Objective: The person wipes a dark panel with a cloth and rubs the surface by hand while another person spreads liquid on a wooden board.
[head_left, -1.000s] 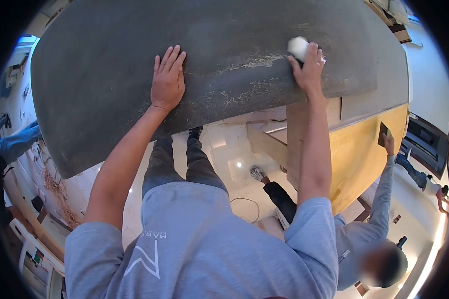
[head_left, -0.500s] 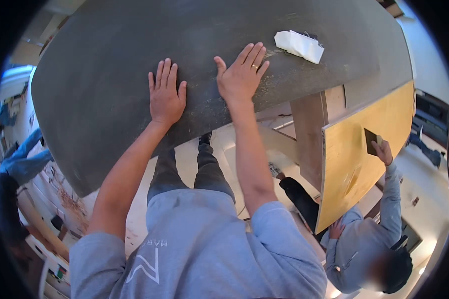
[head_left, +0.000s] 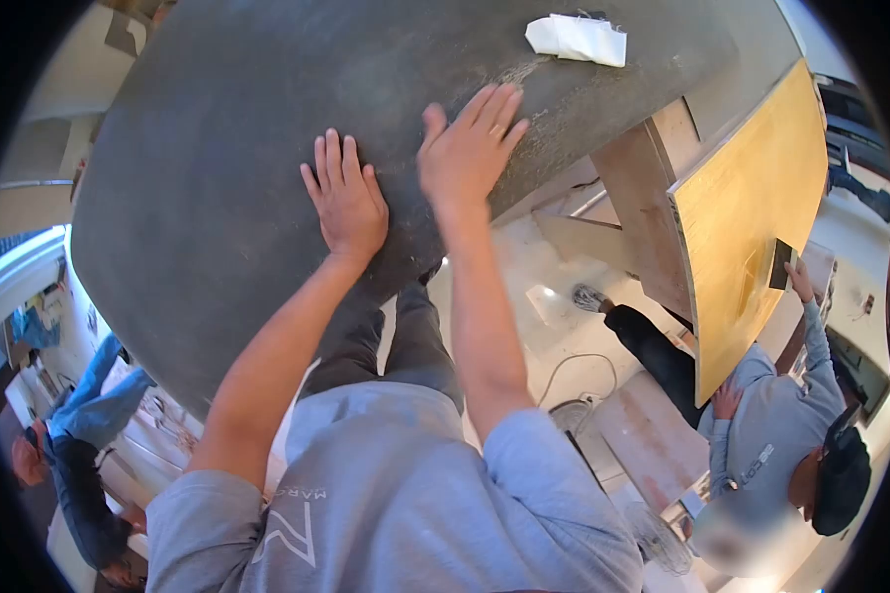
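A large dark grey panel (head_left: 218, 128) lies flat in front of me. My left hand (head_left: 348, 201) rests palm down on it near its front edge, fingers spread. Right beside it, my right hand (head_left: 467, 148) presses flat on the panel too, holding nothing. A folded white cloth (head_left: 577, 40) lies on the panel at the far right, well beyond my right hand. Light scratch marks run along the surface near the cloth.
A co-worker in a grey shirt (head_left: 776, 435) crouches at the right, one hand holding a dark block (head_left: 781, 263) against a yellow wooden side panel (head_left: 752, 217). Another person in blue (head_left: 89, 415) is at the lower left. A cable (head_left: 574, 371) lies on the pale floor.
My right hand let go of the white cloth and came back to lie flat beside my left hand. The cloth stays on the panel. My view has swung to the left.
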Action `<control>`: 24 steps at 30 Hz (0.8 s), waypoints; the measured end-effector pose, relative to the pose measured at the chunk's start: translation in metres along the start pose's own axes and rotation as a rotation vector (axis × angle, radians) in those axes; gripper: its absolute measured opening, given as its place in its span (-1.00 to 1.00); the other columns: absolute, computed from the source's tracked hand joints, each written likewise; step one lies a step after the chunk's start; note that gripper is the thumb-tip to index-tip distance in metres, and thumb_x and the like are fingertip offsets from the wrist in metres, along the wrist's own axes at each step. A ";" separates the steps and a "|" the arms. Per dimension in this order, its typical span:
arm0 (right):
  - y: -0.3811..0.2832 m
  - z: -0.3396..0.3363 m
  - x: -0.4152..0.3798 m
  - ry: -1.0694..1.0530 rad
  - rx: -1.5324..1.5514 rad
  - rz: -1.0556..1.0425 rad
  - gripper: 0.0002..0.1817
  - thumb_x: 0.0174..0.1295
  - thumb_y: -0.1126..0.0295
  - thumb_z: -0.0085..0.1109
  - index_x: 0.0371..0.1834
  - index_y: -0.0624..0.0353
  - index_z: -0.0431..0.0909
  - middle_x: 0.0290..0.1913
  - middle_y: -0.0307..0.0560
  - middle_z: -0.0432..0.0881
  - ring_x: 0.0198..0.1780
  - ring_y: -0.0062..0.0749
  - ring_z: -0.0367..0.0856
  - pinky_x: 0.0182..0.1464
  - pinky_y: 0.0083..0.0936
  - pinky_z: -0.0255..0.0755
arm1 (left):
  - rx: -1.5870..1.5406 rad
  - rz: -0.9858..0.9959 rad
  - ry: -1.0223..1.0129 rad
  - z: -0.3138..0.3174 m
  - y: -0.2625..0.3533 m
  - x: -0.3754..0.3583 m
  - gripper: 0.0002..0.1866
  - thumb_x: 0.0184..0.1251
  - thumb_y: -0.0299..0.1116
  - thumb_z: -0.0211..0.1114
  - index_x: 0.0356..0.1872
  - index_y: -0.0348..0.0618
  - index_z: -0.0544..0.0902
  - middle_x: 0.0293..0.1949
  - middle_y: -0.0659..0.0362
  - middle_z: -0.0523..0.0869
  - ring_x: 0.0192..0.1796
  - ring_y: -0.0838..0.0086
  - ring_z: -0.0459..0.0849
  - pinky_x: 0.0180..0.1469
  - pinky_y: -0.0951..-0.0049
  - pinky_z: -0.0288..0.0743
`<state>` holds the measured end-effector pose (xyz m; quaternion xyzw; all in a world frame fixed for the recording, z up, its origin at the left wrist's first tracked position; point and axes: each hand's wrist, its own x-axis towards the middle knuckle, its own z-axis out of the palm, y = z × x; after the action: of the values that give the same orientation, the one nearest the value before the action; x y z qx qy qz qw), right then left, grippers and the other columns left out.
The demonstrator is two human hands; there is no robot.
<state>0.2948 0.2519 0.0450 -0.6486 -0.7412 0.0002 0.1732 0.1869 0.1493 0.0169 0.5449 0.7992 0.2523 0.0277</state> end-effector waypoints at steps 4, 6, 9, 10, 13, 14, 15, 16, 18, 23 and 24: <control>0.002 -0.009 -0.041 -0.122 0.002 -0.096 -0.10 0.41 -0.10 0.07 0.54 0.47 0.15 0.64 0.33 0.03 0.69 0.09 -0.12 0.60 0.21 -0.21 | 0.032 0.002 -0.026 0.001 -0.001 0.000 -0.49 0.56 -0.30 0.02 0.44 -0.30 0.36 0.55 -0.09 0.26 0.64 0.05 0.06 0.60 -0.20 -0.18; 0.004 -0.005 -0.029 -0.094 0.023 -0.085 -0.09 0.41 -0.12 0.05 0.55 0.47 0.14 0.64 0.33 0.03 0.69 0.10 -0.12 0.60 0.21 -0.22 | 0.039 0.002 -0.032 0.001 0.001 0.000 -0.49 0.57 -0.32 0.01 0.46 -0.26 0.34 0.55 -0.11 0.26 0.64 0.05 0.09 0.60 -0.18 -0.15; 0.003 0.004 -0.012 -0.049 -0.010 -0.053 -0.07 0.42 -0.17 0.00 0.55 0.48 0.12 0.64 0.33 0.02 0.69 0.10 -0.12 0.60 0.20 -0.23 | 0.027 0.016 -0.049 0.000 0.000 0.001 -0.48 0.56 -0.32 0.02 0.46 -0.29 0.34 0.56 -0.12 0.23 0.64 0.03 0.07 0.60 -0.20 -0.15; 0.003 0.007 -0.003 -0.022 -0.032 -0.049 -0.06 0.43 -0.19 -0.02 0.56 0.48 0.11 0.64 0.33 0.02 0.69 0.10 -0.12 0.61 0.20 -0.23 | 0.018 0.018 -0.047 0.002 -0.002 0.000 -0.48 0.56 -0.32 0.02 0.46 -0.27 0.35 0.56 -0.12 0.22 0.64 0.02 0.07 0.60 -0.20 -0.16; 0.007 0.016 0.008 0.021 -0.053 -0.032 -0.05 0.45 -0.22 -0.09 0.56 0.48 0.09 0.63 0.35 0.01 0.68 0.11 -0.12 0.61 0.16 -0.22 | -0.009 0.042 -0.033 0.005 -0.001 0.005 -0.49 0.55 -0.34 0.03 0.47 -0.23 0.37 0.58 -0.15 0.18 0.64 -0.02 0.05 0.59 -0.22 -0.17; 0.008 0.020 0.020 0.058 -0.047 0.018 -0.05 0.46 -0.21 -0.10 0.56 0.49 0.09 0.64 0.35 0.01 0.68 0.11 -0.12 0.62 0.15 -0.22 | -0.008 0.051 -0.042 0.003 0.001 0.004 -0.49 0.54 -0.34 0.03 0.47 -0.21 0.38 0.58 -0.16 0.17 0.64 -0.04 0.05 0.59 -0.24 -0.18; 0.011 0.024 0.039 0.095 -0.047 0.073 -0.06 0.46 -0.21 -0.11 0.56 0.49 0.09 0.64 0.34 0.00 0.68 0.10 -0.12 0.62 0.13 -0.22 | -0.011 0.064 -0.056 0.002 0.003 0.003 -0.49 0.54 -0.35 0.03 0.47 -0.19 0.39 0.58 -0.17 0.16 0.64 -0.05 0.04 0.59 -0.25 -0.18; 0.013 0.028 0.056 0.137 -0.047 0.119 -0.06 0.47 -0.21 -0.12 0.56 0.49 0.09 0.64 0.33 0.00 0.68 0.10 -0.12 0.62 0.11 -0.22 | -0.030 0.065 -0.057 0.004 0.002 0.003 -0.49 0.53 -0.36 0.04 0.47 -0.14 0.40 0.58 -0.19 0.16 0.64 -0.10 0.02 0.58 -0.28 -0.19; 0.008 0.032 0.061 0.163 -0.032 0.148 -0.08 0.47 -0.17 -0.10 0.56 0.50 0.09 0.64 0.33 0.00 0.68 0.09 -0.12 0.63 0.09 -0.21 | -0.027 0.065 -0.058 0.006 0.003 0.004 -0.49 0.52 -0.35 0.05 0.47 -0.15 0.40 0.58 -0.20 0.16 0.64 -0.11 0.01 0.57 -0.29 -0.19; -0.024 0.020 -0.010 0.075 -0.043 0.150 -0.12 0.47 -0.11 -0.05 0.56 0.46 0.11 0.63 0.30 0.05 0.68 0.07 -0.09 0.63 0.08 -0.20 | -0.042 0.049 -0.072 0.004 0.006 0.006 -0.48 0.49 -0.37 0.08 0.46 -0.15 0.41 0.57 -0.23 0.15 0.65 -0.12 -0.01 0.57 -0.30 -0.20; -0.029 0.017 -0.024 0.054 -0.033 0.148 -0.13 0.47 -0.11 -0.05 0.56 0.45 0.11 0.63 0.30 0.06 0.68 0.07 -0.08 0.62 0.08 -0.19 | -0.062 0.042 -0.073 0.004 0.006 0.006 -0.47 0.48 -0.38 0.10 0.45 -0.14 0.42 0.57 -0.23 0.15 0.64 -0.12 -0.01 0.57 -0.31 -0.20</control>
<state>0.2646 0.2280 0.0293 -0.7042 -0.6860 -0.0165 0.1820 0.1907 0.1582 0.0172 0.5692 0.7779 0.2575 0.0683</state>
